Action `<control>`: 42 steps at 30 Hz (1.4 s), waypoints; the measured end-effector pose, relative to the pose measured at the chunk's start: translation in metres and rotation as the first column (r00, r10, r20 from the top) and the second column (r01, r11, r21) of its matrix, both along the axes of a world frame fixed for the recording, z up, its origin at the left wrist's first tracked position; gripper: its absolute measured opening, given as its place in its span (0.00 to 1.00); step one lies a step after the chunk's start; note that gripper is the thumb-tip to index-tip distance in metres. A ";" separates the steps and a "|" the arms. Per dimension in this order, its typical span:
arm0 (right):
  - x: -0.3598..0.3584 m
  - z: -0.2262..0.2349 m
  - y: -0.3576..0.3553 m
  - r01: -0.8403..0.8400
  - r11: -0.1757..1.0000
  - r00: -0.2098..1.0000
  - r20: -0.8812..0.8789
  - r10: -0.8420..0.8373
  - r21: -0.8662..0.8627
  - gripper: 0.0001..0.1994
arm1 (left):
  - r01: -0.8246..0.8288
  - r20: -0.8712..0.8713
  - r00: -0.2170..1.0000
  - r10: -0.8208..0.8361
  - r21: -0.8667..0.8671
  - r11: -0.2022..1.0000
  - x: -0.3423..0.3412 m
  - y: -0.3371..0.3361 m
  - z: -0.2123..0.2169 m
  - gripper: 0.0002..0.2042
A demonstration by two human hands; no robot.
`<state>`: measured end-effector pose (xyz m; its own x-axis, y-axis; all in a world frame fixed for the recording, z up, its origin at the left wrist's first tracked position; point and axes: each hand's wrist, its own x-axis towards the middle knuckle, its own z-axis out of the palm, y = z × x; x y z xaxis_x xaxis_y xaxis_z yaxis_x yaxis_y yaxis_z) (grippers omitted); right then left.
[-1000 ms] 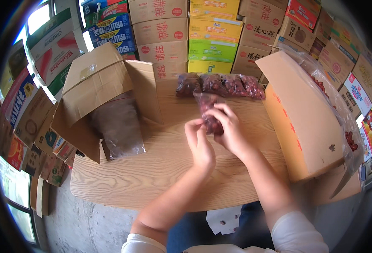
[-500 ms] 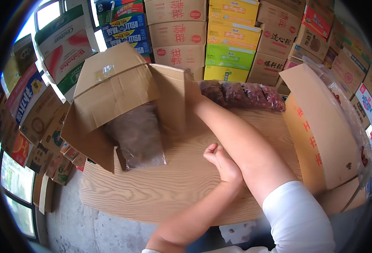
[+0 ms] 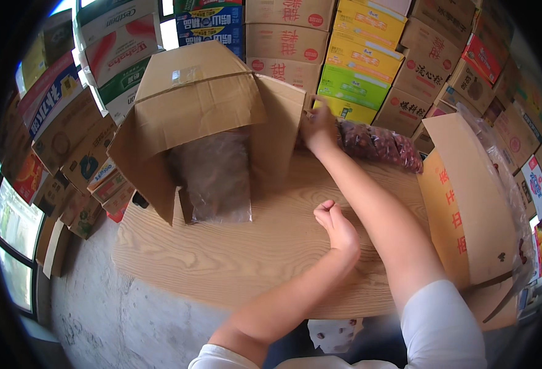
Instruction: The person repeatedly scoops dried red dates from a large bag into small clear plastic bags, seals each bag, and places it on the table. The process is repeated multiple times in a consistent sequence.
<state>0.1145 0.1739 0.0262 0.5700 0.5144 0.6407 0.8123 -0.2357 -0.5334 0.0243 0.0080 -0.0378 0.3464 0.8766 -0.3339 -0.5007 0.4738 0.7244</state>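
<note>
Both forearms are bare below short white sleeves [image 3: 443,320].

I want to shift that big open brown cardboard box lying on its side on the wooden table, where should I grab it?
Grip the big brown cardboard box by its two outer side walls, coming from the front. It lies on its side, mouth toward you, with loose flaps that would likely bend. The right hand already rests at its right flap; the left hand is fisted on the wooden table.
</note>
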 end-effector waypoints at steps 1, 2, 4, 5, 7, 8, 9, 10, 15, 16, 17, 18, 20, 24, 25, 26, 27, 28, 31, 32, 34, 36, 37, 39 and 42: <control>-0.006 0.006 -0.009 0.011 0.974 0.988 -0.150 0.023 0.226 0.17 | -0.019 -0.006 1.000 0.018 -0.015 1.000 0.002 0.002 -0.003 0.11; -0.009 0.014 -0.023 0.065 0.899 0.958 -0.279 0.065 0.434 0.15 | -0.021 -0.002 1.000 0.021 -0.032 0.999 0.008 0.000 -0.001 0.11; -0.038 0.028 -0.053 -0.230 0.726 0.938 -0.049 0.342 0.648 0.14 | 0.049 0.126 0.992 -0.029 -0.163 0.985 0.000 0.003 0.017 0.12; -0.058 0.029 -0.067 -0.363 0.726 0.910 0.056 0.410 0.584 0.14 | 0.084 0.188 0.981 -0.041 -0.223 0.971 -0.007 0.005 0.023 0.13; -0.090 0.023 -0.083 -0.562 0.730 0.825 0.194 0.531 0.388 0.12 | 0.217 0.331 0.921 -0.204 0.000 0.976 -0.003 0.008 -0.010 0.13; -0.101 0.027 -0.093 -0.609 0.785 0.791 0.162 0.590 0.112 0.14 | 0.273 0.387 0.872 -0.299 0.122 0.954 -0.001 0.008 -0.028 0.13; -0.106 0.025 -0.092 -0.680 0.730 0.728 0.056 0.683 -0.075 0.16 | 0.361 0.409 0.834 -0.371 0.105 0.927 -0.004 0.008 -0.029 0.12; -0.112 0.025 -0.094 -0.682 0.675 0.720 -0.094 0.688 -0.280 0.20 | 0.447 0.426 0.791 -0.439 0.087 0.890 -0.009 0.008 -0.031 0.12; -0.104 -0.024 -0.065 -0.742 0.387 0.656 -0.472 0.589 -0.548 0.21 | 0.607 0.587 0.698 -0.411 -0.179 0.774 0.006 0.020 -0.045 0.14; -0.103 -0.030 -0.059 -0.756 0.373 0.642 -0.500 0.581 -0.537 0.21 | 0.637 0.620 0.668 -0.411 -0.192 0.747 0.009 0.023 -0.054 0.14; -0.104 -0.031 -0.055 -0.765 0.352 0.631 -0.516 0.580 -0.539 0.21 | 0.654 0.635 0.652 -0.415 -0.192 0.732 0.007 0.025 -0.053 0.14; -0.105 -0.032 -0.052 -0.773 0.332 0.620 -0.531 0.578 -0.541 0.22 | 0.671 0.646 0.636 -0.423 -0.191 0.716 0.004 0.026 -0.052 0.14; -0.109 -0.030 -0.050 -0.791 0.334 0.610 -0.625 0.487 -0.512 0.22 | 0.681 0.638 0.629 -0.445 -0.176 0.711 0.002 0.030 -0.051 0.15; -0.114 -0.010 -0.056 -0.812 0.400 0.560 -0.759 0.332 -0.424 0.17 | 0.657 0.614 0.648 -0.450 -0.151 0.739 -0.004 0.030 -0.040 0.16; -0.110 -0.009 -0.057 -0.819 0.408 0.548 -0.761 0.348 -0.403 0.16 | 0.632 0.599 0.668 -0.442 -0.143 0.762 -0.005 0.028 -0.037 0.16; -0.107 -0.006 -0.061 -0.818 0.477 0.536 -0.727 0.430 -0.321 0.15 | 0.595 0.577 0.698 -0.424 -0.137 0.792 -0.008 0.027 -0.032 0.16; -0.101 -0.002 -0.069 -0.813 0.535 0.527 -0.683 0.507 -0.230 0.13 | 0.546 0.552 0.732 -0.399 -0.125 0.828 -0.011 0.026 -0.027 0.17; -0.093 0.001 -0.078 -0.804 0.580 0.521 -0.629 0.577 -0.133 0.12 | 0.484 0.523 0.771 -0.363 -0.112 0.868 -0.012 0.025 -0.020 0.17; -0.073 0.032 -0.124 -0.637 0.764 0.626 -0.510 0.590 0.103 0.06 | 0.240 0.483 0.860 -0.164 -0.100 0.966 0.001 0.024 0.002 0.16; -0.070 0.040 -0.139 -0.557 0.803 0.638 -0.508 0.578 0.214 0.04 | 0.212 0.459 0.877 -0.142 -0.106 0.971 -0.001 0.028 0.001 0.14; -0.051 0.054 -0.177 -0.422 0.763 0.571 -0.509 0.644 0.490 0.05 | 0.254 0.512 0.840 -0.180 -0.078 0.964 0.007 0.033 -0.015 0.15; -0.032 0.059 -0.219 -0.346 0.748 0.562 -0.514 0.648 0.565 0.08 | 0.303 0.521 0.833 -0.187 -0.146 0.942 0.006 0.037 -0.018 0.16; -0.025 0.056 -0.239 -0.275 0.759 0.572 -0.534 0.623 0.591 0.08 | 0.328 0.515 0.837 -0.185 -0.201 0.923 0.004 0.039 -0.014 0.17; -0.012 0.037 -0.277 -0.096 0.772 0.607 -0.578 0.545 0.628 0.09 | 0.352 0.515 0.825 -0.233 -0.147 0.924 -0.006 0.027 0.022 0.21; -0.006 0.001 -0.308 0.122 0.733 0.629 -0.623 0.465 0.669 0.11 | 0.421 0.576 0.739 -0.349 0.010 0.907 -0.011 0.024 0.035 0.32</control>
